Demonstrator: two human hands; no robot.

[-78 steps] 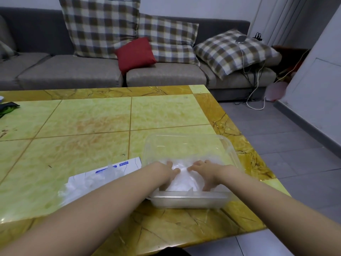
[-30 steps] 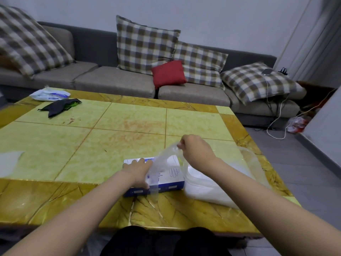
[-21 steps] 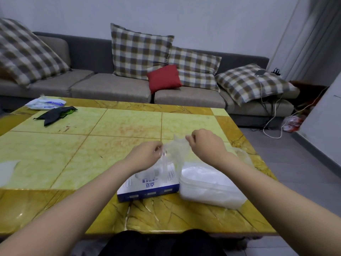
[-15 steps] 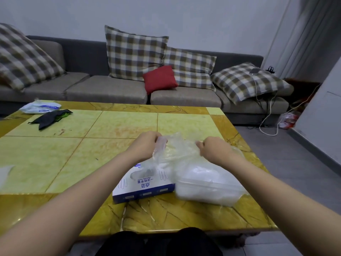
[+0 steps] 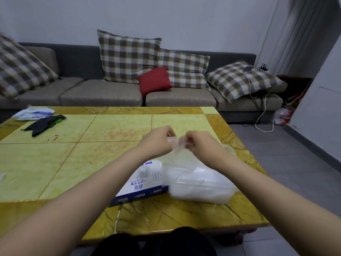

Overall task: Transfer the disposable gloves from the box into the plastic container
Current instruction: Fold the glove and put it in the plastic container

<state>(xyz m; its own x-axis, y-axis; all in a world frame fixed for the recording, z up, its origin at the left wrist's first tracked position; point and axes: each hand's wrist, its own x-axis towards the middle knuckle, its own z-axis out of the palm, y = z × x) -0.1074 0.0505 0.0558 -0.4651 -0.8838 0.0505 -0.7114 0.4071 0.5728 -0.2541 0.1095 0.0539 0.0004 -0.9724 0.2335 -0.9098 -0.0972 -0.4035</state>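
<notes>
Gloves (image 5: 193,175) of thin white film already lie heaped in the plastic container (image 5: 200,196). One loose glove (image 5: 177,145) hangs just above it, pinched between the curled fingertips of the left hand (image 5: 156,143) and the right hand (image 5: 202,143), seemingly so the limp film can be bunched up before it drops onto the heap. The box (image 5: 140,185) lies flat against the container's left side, likely to keep each carry short.

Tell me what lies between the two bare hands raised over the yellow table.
In the head view, a crumpled clear disposable plastic glove spans the gap between the left hand and the right hand; both pinch it.
</notes>
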